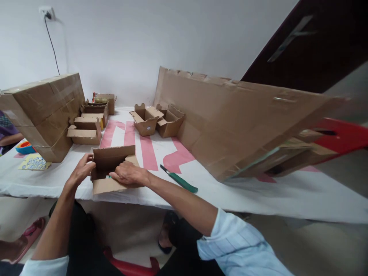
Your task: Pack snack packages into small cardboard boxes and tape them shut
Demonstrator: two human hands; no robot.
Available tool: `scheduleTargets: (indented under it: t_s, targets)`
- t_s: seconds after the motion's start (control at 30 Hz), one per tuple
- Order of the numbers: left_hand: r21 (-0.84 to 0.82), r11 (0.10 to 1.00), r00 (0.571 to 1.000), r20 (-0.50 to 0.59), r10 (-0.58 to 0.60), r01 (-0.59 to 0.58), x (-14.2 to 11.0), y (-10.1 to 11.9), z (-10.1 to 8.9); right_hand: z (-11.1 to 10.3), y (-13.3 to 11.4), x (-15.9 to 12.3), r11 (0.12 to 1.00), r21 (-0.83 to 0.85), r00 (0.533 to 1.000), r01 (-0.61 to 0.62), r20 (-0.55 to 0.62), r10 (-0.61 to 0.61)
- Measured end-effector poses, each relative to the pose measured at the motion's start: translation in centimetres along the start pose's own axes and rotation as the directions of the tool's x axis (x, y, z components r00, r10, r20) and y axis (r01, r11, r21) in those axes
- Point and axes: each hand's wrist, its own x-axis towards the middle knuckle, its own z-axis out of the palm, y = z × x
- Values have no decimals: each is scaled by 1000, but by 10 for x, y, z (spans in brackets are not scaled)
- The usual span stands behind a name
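Note:
A small open cardboard box (113, 153) stands near the table's front edge, its back flap raised and its front flap folded outward. My left hand (82, 168) grips the box's left edge between thumb and fingers. Over the front right part of the box lies my right hand (128, 173), its fingers curled and closed. A small teal and white bit shows at those fingertips, too little to name. Most of the box's inside is in shadow. To the right of the box, a green-handled knife (182, 182) with a dark blade rests on the cloth.
Several open cardboard boxes (84, 136) line the left, beside a large taped carton (48, 111). Two more open boxes (145, 126) stand mid-table. A big cardboard panel (218, 115) leans at right. A yellow sheet (34, 162) and a person's arm (11, 138) are at far left.

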Motion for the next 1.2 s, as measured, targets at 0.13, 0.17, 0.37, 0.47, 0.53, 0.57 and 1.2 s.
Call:
scheduleTargets:
  t_s: [0.13,0.17,0.37,0.47,0.53,0.57,1.2]
  targets:
    - [236,961,972,-148,181,-143,-10,-11,-24,-16,16,-7,984,-165,996,-62,-69,51]
    - [388,901,943,-177,280,-195,-13,-9,-25,-14,24,-12,981,-181,990,-73,-135,49]
    - [687,574,882,230,410,-446,-8,22,8,37,87,-34,980,150,890,-133,-417,185]
    - [670,612,900,220,375,-419,0,24,16,67,100,-34,885,463,852,-50,-443,280]
    - [647,665,920,166,355,-373,4,19,10,79,99,-32,758,652,848,38,-422,321]
    - [633,693,933,157,322,-346,5,16,5,82,96,-32,679,729,850,84,-408,333]
    - [127,937,919,276,281,-325,16,-65,-10,115,71,-33,337,926,848,173,-314,428]
